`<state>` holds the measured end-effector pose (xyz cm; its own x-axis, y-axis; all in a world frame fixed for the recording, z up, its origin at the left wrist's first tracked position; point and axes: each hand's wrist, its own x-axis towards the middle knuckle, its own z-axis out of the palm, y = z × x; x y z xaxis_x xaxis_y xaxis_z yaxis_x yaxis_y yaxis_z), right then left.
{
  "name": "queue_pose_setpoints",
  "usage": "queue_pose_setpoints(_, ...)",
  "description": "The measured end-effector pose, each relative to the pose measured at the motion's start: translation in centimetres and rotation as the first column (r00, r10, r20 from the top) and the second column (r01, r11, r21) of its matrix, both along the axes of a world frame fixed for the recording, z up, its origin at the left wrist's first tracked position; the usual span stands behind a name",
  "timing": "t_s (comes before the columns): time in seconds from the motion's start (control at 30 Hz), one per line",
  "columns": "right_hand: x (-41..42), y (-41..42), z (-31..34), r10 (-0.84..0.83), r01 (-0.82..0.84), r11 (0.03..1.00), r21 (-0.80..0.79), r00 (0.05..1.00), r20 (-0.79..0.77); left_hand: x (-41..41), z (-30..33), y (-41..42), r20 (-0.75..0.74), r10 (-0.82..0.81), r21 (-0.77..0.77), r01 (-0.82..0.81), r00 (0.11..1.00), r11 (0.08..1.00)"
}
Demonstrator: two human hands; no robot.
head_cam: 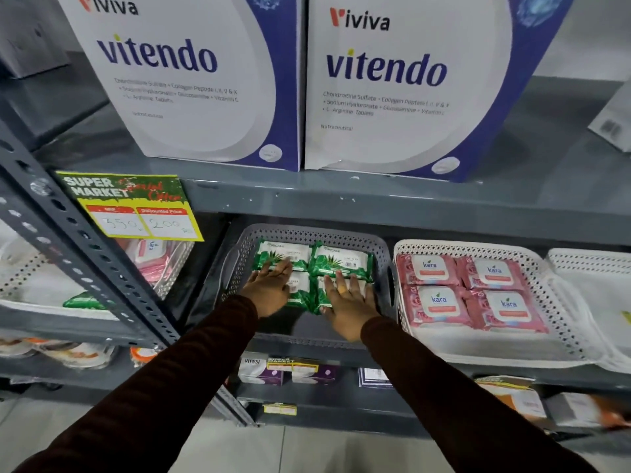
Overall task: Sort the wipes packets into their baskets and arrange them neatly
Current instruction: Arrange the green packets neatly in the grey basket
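A grey perforated basket (235, 254) on the middle shelf holds several green aloe wipes packets (341, 261) laid flat in two rows. My left hand (268, 290) lies flat on the front left green packet, fingers spread. My right hand (348, 308) presses flat on the front right green packet (309, 303), fingers apart. To the right, a white perforated basket (560, 322) holds several pink Kara wipes packets (440, 302) in neat rows.
Two large Vitendo boxes (386, 80) stand on the shelf above. A yellow price tag (136, 206) hangs on the shelf edge. A white basket (41, 285) at left holds pink and green packets. Another white basket (601, 285) sits at far right. Small boxes (259, 370) fill the lower shelf.
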<state>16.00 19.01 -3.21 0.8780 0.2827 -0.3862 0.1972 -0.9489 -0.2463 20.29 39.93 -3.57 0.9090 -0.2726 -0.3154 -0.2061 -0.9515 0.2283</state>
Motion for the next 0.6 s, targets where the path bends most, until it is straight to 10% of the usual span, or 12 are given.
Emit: queue_pose_setpoints(0.6,5.4,1.6,-1.3,-0.115,0.108,0.993,0.042,0.960,0.254,3.0,-0.7,-1.2,0.165,0.042,-0.031,-0.038,0.985,0.999)
